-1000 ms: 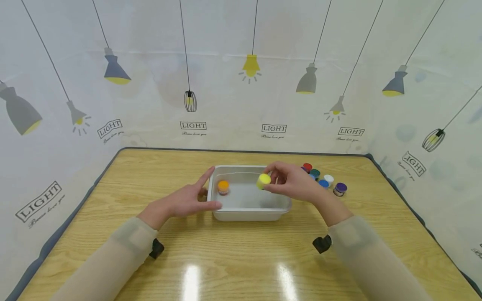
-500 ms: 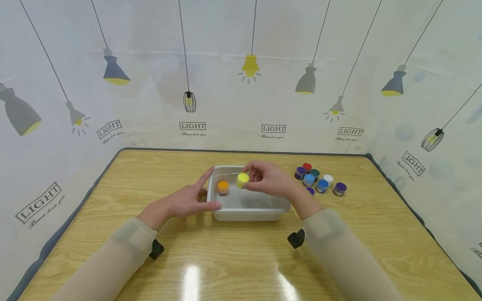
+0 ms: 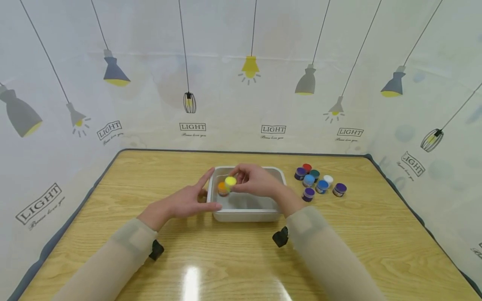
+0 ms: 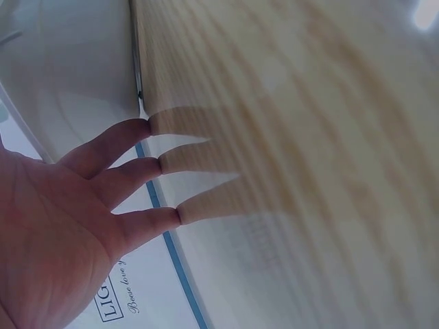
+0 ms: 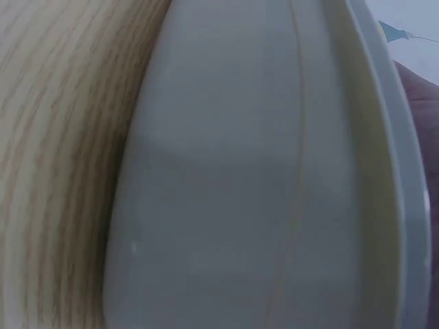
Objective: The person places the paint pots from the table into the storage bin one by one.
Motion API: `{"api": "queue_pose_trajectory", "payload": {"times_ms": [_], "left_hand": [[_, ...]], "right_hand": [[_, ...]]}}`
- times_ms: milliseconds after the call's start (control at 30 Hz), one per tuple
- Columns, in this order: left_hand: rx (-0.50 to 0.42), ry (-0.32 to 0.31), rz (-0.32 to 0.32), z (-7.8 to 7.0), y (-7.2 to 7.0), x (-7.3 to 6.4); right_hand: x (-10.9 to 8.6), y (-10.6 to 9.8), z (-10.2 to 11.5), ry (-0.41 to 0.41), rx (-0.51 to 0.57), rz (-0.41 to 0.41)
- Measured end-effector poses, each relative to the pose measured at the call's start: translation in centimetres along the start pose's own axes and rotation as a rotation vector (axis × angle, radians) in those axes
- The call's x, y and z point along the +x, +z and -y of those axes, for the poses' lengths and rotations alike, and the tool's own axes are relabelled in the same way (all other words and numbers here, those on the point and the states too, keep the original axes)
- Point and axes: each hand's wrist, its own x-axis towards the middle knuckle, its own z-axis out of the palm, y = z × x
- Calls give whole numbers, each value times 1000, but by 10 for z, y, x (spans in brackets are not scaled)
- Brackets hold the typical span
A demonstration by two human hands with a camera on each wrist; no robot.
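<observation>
You've got a yellow-topped jar (image 3: pixel 230 182), an orange-topped jar (image 3: pixel 222 190) and a white bin (image 3: pixel 246 216). Right-side jars (image 3: pixel 308 180): purple, red, green, blue, white lids. Your sleeves (image 3: pixel 329 246) cream; tabletop (image 3: pixel 233 259) tan woodgrain; backdrop (image 3: pixel 226 100) off-white, grey/blue/yellow lamp prints (image 3: pixel 250 65), black lettering (image 3: pixel 273 129).

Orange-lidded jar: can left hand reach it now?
Probably yes: the left hand is at the tray rim beside the orange-lidded jar, though the yellow-lidded jar in the right hand may crowd it.
</observation>
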Motion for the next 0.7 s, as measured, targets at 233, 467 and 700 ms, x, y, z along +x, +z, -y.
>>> {"api": "queue_pose_trajectory", "payload": {"times_ms": [233,467,700], "left_hand": [[-1,19,1,3,2,2],[1,12,-8,0,1,1],[2,2,-8,2,1,3]], "right_hand": [[5,13,-8,-14,25,34],[9,21,-11,-28,-11,68],[8,25,-9,8,-40,125]]}}
